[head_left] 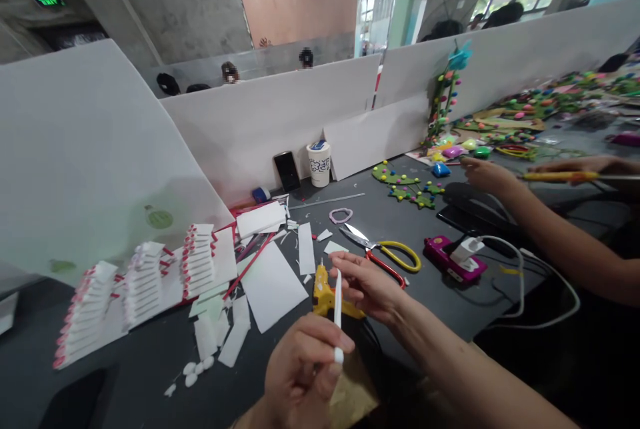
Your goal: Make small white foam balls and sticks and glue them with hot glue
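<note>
Fingers of the left hand are closed, in the head view that reaches me at my remote post: thumb and forefinger pinch the lower end of one slim white stick, which stands almost upright above the worktop, toward the middle of its near edge. My right hand is half curled, its fingertips at the stick's upper end; whether they grip or merely touch it, I cannot tell.

Just behind the stick lies one yellow hot-glue gun. Beyond it, further from the near edge, I count one pair of scissors, blades parted, with one yellow and one red handle, and one lilac ring. Toward the worktop's left end are three rows of white pieces with red or pink tips; nearer the front edge I make out at least four small white ovals. Along the far edge, by the white divider, stand one paper cup and one tilted smartphone.

To the right sits one magenta power strip with one white charger plugged in. Past it, two hands of a co-worker show, beside one yellow-handled tool.
</note>
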{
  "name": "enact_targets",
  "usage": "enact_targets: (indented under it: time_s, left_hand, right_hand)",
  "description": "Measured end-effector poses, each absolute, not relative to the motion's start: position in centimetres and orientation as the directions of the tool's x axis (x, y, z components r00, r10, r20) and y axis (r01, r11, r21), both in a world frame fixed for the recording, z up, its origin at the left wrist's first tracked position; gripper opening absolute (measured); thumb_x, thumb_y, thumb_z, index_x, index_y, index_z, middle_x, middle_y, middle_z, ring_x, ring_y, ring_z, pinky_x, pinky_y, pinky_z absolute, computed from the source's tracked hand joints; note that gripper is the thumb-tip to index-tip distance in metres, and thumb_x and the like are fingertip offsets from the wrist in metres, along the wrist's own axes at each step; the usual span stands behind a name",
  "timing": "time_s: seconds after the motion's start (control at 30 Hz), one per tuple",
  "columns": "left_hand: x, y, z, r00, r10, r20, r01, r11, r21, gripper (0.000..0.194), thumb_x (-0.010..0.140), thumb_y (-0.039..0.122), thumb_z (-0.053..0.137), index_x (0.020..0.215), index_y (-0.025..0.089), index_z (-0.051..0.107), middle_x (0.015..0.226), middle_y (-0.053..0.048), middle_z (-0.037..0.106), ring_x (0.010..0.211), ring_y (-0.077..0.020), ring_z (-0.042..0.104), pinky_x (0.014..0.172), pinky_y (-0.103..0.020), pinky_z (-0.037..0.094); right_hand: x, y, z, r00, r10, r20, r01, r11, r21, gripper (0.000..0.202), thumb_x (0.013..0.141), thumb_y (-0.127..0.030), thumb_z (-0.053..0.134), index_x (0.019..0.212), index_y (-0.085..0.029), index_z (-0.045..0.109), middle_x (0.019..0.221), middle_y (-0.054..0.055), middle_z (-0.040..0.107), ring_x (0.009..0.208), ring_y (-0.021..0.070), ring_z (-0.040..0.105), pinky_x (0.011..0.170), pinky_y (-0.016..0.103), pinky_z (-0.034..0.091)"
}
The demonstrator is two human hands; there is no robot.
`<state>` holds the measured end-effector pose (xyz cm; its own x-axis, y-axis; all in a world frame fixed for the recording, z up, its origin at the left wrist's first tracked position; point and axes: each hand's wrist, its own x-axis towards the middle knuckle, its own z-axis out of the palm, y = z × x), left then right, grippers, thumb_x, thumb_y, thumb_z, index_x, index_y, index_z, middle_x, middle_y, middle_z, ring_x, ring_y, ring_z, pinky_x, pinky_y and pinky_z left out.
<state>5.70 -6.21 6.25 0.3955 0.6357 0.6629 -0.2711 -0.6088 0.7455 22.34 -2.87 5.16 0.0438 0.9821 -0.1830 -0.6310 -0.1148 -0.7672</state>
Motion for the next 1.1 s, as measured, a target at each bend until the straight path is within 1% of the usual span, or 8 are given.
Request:
enact_targets:
  time_s: [0.1,0.2,0.3,0.4,0.53,0.6,0.83,1.1]
  left_hand:
    - [5.8,-6.3,6.1,0.425,0.632,0.648,-0.273,-0.593,0.758,0.008,0.091,0.021,0.053,0.091,0.022,0.061,0.086,-0.005,0.065,0.080,-0.0167,0.064,0.071,-0.030,0.053]
    - [6.2,-6.3,6.1,0.395,0.741,0.544,-0.296,-0.458,0.838,0.008,0.091,0.020,0.053,0.086,0.021,0.060,0.085,-0.004,0.064,0.078,-0.0147,0.064,0.072,-0.027,0.053]
    - [6.5,-5.9,6.2,0.349,0.880,0.323,-0.324,-0.210,0.922,0.010,0.090,0.021,0.056,0.081,0.019,0.060,0.085,-0.002,0.062,0.072,-0.0114,0.062,0.069,-0.024,0.053]
    - [6.6,-5.2,6.2,0.300,0.939,0.166,-0.341,-0.057,0.938,0.011,0.086,0.024,0.061,0.078,0.017,0.061,0.088,-0.003,0.060,0.073,-0.0110,0.061,0.070,-0.023,0.052]
    - [6.7,-4.4,6.1,0.247,0.965,0.089,-0.359,0.006,0.933,0.015,0.082,0.027,0.067,0.073,0.016,0.063,0.099,-0.002,0.055,0.079,-0.0101,0.059,0.074,-0.022,0.051]
    - [6.7,-4.2,6.1,0.222,0.973,0.058,-0.371,0.029,0.928,0.016,0.079,0.027,0.069,0.070,0.016,0.064,0.098,-0.002,0.053,0.082,-0.0104,0.058,0.075,-0.021,0.049]
    - [6.9,-4.4,6.6,0.234,0.971,-0.045,-0.359,0.129,0.925,0.018,0.074,0.030,0.073,0.068,0.015,0.065,0.099,-0.003,0.052,0.088,-0.0139,0.054,0.074,-0.022,0.047]
    - [6.8,-4.2,6.6,0.275,0.955,-0.111,-0.372,0.212,0.904,0.018,0.072,0.029,0.074,0.067,0.015,0.065,0.093,-0.002,0.051,0.084,-0.0114,0.052,0.078,-0.020,0.044]
  right_hand:
    - [22.4,-2.6,4.9,-0.002,0.955,-0.296,-0.673,-0.220,-0.706,0.039,0.058,-0.034,0.081,0.087,-0.018,0.059,0.055,-0.004,0.063,0.033,0.0016,0.035,0.034,0.014,0.017]
    - [22.5,-2.4,4.3,0.141,0.962,-0.234,-0.523,-0.129,-0.843,0.037,0.067,-0.041,0.073,0.093,-0.019,0.060,0.061,-0.001,0.066,0.039,0.0074,0.046,0.036,0.017,0.028]
    - [22.6,-2.9,4.1,0.350,0.934,0.074,-0.117,0.122,-0.986,0.026,0.079,-0.040,0.063,0.096,-0.021,0.064,0.090,0.006,0.071,0.077,0.0175,0.063,0.059,0.026,0.048]
    - [22.5,-4.3,4.4,0.326,0.877,0.353,0.166,0.315,-0.935,0.019,0.089,-0.034,0.054,0.098,-0.022,0.066,0.099,0.006,0.068,0.095,0.0199,0.060,0.083,0.033,0.048]
    - [21.4,-6.0,4.9,0.061,0.908,0.415,0.093,0.409,-0.908,0.017,0.090,-0.032,0.055,0.099,-0.021,0.065,0.096,0.007,0.067,0.091,0.0195,0.062,0.078,0.031,0.051]
    - [20.7,-6.2,5.0,0.009,0.918,0.395,0.063,0.394,-0.917,0.015,0.088,-0.030,0.058,0.099,-0.022,0.065,0.095,0.006,0.066,0.088,0.0186,0.063,0.075,0.029,0.052]
    - [20.1,-6.1,4.8,0.087,0.901,0.425,0.120,0.414,-0.902,0.006,0.086,-0.027,0.062,0.089,-0.023,0.065,0.098,0.006,0.063,0.095,0.0180,0.062,0.075,0.027,0.052]
    - [20.3,-6.3,4.9,0.046,0.892,0.449,0.241,0.426,-0.872,0.009,0.090,-0.025,0.055,0.087,-0.020,0.062,0.079,0.002,0.065,0.070,0.0122,0.060,0.064,0.022,0.048]
